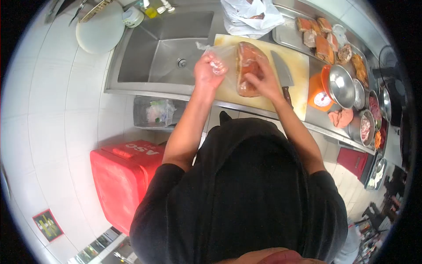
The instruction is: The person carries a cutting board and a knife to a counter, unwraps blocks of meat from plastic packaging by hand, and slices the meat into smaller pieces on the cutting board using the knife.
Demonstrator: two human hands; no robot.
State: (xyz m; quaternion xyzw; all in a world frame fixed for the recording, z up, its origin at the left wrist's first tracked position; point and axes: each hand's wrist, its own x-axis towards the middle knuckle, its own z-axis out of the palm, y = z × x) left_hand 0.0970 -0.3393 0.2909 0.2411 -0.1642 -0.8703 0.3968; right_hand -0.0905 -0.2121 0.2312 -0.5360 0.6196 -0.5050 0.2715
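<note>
A brown slab of roast-looking meat (248, 55) lies in a clear plastic bag (226, 55) on the pale cutting board (226, 92). My left hand (211, 70) is closed in a fist round the gathered plastic, just left of the slab. Across the slab's right side my right hand (264, 81) grips it, thumb and fingers bent over the top. Right beside that hand lies a cleaver-like knife (282, 69) with a wooden handle, its blade pointing away from me.
A steel sink (167, 59) lies left, with a white plastic bag (251, 17) behind the board. On the right are a tray (285, 35) of meat chunks, an orange scale (318, 94) bearing a steel bowl (342, 86), and more bowls. A red bin (118, 180) stands low left.
</note>
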